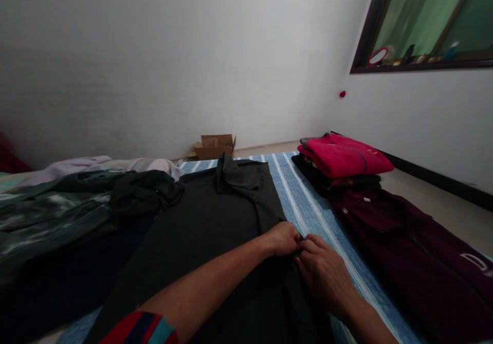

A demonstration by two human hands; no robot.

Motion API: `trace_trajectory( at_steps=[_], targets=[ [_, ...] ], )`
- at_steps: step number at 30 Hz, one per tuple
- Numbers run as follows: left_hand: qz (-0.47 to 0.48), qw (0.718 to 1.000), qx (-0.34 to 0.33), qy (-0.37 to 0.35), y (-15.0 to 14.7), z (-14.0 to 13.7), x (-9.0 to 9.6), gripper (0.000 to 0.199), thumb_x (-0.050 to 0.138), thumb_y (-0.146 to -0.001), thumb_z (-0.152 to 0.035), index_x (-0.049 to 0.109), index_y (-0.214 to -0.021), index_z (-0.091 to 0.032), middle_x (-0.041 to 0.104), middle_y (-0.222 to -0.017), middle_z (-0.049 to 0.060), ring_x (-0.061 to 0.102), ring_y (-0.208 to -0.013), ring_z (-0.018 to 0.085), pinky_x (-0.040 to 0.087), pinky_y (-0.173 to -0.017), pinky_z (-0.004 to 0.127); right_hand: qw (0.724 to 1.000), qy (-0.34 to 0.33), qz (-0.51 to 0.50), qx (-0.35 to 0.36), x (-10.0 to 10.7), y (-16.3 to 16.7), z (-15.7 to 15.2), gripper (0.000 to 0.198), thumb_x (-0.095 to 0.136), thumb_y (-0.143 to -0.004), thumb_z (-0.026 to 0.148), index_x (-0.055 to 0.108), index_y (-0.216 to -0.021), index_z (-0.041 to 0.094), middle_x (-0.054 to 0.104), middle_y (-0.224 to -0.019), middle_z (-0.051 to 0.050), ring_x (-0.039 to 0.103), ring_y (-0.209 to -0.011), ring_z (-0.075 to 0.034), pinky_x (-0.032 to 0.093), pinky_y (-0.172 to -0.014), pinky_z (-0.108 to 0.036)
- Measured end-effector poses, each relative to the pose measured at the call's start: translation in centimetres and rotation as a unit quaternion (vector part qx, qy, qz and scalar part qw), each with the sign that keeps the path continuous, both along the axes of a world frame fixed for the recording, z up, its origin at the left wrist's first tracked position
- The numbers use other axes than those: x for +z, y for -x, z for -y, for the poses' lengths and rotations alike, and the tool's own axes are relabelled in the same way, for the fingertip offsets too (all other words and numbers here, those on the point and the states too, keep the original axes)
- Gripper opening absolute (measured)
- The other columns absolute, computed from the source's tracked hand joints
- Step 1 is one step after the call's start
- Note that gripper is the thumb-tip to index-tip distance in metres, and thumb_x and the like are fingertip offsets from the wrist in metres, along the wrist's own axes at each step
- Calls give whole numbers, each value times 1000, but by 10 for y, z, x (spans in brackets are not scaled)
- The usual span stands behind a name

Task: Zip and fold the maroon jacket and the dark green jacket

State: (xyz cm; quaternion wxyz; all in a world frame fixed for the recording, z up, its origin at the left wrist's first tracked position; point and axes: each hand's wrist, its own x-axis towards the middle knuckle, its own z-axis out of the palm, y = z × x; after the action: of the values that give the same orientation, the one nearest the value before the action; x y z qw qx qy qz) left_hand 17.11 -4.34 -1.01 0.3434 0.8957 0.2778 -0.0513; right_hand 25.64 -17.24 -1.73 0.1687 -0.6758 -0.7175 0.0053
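A dark grey-green collared shirt (pixel 200 221) lies spread over the striped bedsheet in front of me. Its collar (pixel 239 174) stands up crumpled at the far end. My left hand (pixel 283 239) reaches across the cloth, fingers closed on the shirt's right edge. Right beside it, almost touching, my right hand (pixel 323 267) pinches the same edge. The fingertips of both hands are partly hidden where they meet.
To the right lies a maroon garment (pixel 404 246) with a zip, below a pile topped by a folded pink garment (pixel 346 154). Rumpled patterned clothes (pixel 57 215) are on the left. Past the striped sheet (pixel 288 185) stands an open cardboard box (pixel 215 149) by the wall.
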Motion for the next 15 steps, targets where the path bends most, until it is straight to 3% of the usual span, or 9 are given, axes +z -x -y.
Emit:
trace_trajectory(
  at_steps=[7, 11, 15],
  targets=[
    [36, 998, 41, 40, 5, -5, -7, 11, 57, -63, -10, 60, -53, -13, 40, -45, -7, 41, -49, 8, 31, -47, 19, 987, 97, 22, -127, 16, 5, -13, 28, 36, -88, 19, 64, -84, 18, 66, -78, -7, 58, -83, -22, 40, -63, -29],
    [60, 995, 42, 72, 9, -5, -15, 7, 57, -62, -7, 59, -57, -12, 45, -48, -7, 43, -51, 8, 33, -48, 17, 978, 166, 48, -118, 27, 6, -24, 29, 40, -85, 22, 69, -85, 19, 68, -82, -11, 60, -87, -27, 41, -64, -32],
    [83, 991, 50, 88, 11, -3, -20, 15, 51, -62, -1, 58, -71, -12, 53, -57, -5, 50, -55, 10, 36, -49, 18, 968, 223, 64, -97, 30, 1, -39, 28, 45, -81, 26, 69, -90, 15, 69, -87, -16, 64, -86, -29, 42, -67, -34]
  ],
)
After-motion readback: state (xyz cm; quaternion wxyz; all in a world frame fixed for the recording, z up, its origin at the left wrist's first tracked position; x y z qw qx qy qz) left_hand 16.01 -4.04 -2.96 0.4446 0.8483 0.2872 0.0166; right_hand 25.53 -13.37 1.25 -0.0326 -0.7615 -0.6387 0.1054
